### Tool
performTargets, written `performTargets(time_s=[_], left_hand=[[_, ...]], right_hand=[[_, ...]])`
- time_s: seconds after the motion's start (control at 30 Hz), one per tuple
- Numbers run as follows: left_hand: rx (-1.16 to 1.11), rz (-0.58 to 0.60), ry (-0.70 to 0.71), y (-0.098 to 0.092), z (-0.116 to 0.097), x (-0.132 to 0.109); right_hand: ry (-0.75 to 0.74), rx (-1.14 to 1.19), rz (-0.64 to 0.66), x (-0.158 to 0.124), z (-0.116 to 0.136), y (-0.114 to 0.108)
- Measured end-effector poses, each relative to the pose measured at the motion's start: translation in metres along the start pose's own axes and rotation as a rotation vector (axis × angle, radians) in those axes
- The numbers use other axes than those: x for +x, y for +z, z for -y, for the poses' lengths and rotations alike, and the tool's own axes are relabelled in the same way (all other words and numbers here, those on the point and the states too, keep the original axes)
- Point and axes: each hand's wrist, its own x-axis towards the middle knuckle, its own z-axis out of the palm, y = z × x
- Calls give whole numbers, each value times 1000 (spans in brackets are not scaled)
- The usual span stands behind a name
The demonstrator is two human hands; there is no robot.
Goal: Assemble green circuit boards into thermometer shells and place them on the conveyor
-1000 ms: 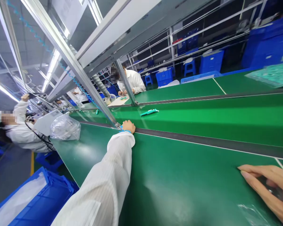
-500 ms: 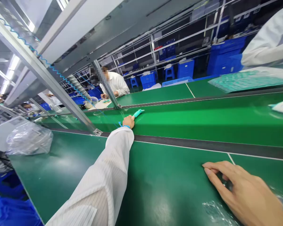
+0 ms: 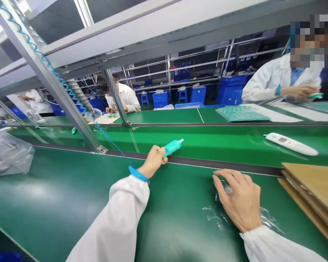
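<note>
Teal device [image 3: 172,147]: in the left hand [image 3: 154,161], projecting right and far from the fingers, over the near side of the bright green strip [image 3: 221,140]; impossible to tell whether lifted or touching.
Long axis: slanting from near left to far right, narrow pale tip at the far right end.
Left grip: closed firmly around the near left end, thumb and fingers against the body, blue wristband [image 3: 138,174] beside the white cuff.
Right hand [image 3: 242,198]: near and right of the teal device, well apart from it; thumb and fingers curved into an arch, tips close together, no telling whether anything is pinched.
Nearer hand: the left, already in contact.
Clear film [image 3: 213,214]: crumpled on the bench, below and around the right hand.
Bench [image 3: 177,218]: dark green, smooth, faintly glossy, with dark edging [image 3: 196,161] along the bright strip.
White device [image 3: 297,144]: flat on the bright strip, far and right of the right hand, tip to the left.
Cardboard [image 3: 317,185]: stacked at the right edge.
Plastic bag [image 3: 11,153]: on the bench, far left.
Room: metal post [image 3: 54,82] and coiled blue cord [image 3: 64,85] at left; blue bins [image 3: 198,94] and white-coated co-workers [image 3: 127,96] on the far side.
</note>
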Motion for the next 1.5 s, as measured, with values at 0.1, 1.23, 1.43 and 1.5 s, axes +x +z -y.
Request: performTargets(time_s=[0.1,1.23,1.43,1.5], left_hand=[[-60,82,136,25,0,-68],[135,315,252,47,33,-106],[17,211,175,43,45,-91],[-7,186,179,43,41,-91]], right_hand=[[146,265,94,0,15,-5],[-56,203,150,-8,41,-1],[-27,301,211,-16,55,3],[67,338,188,-15,52,4]])
